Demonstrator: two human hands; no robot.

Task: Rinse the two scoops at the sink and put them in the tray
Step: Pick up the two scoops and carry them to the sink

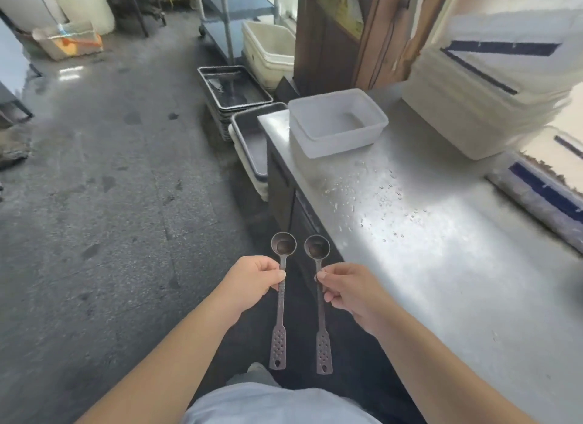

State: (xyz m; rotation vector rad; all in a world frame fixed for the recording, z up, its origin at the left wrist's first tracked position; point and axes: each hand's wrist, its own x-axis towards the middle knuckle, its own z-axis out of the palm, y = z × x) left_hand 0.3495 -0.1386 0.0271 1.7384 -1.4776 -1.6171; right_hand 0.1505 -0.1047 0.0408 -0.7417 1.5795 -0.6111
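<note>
Item: two scoops, lower centre. My left hand (252, 281) is pinching the left scoop (281, 284); my right hand (350, 292) is pinching the right scoop (319, 289). Bowls looking soiled; sink unseen; rinsing, traying apparently pending.

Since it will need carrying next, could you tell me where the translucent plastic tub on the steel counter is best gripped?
Grip the translucent plastic tub by its flared rim, on the two long sides, coming from above. It stands upright and open near the steel counter corner, and the lip gives the fingers something to hook under.
</note>
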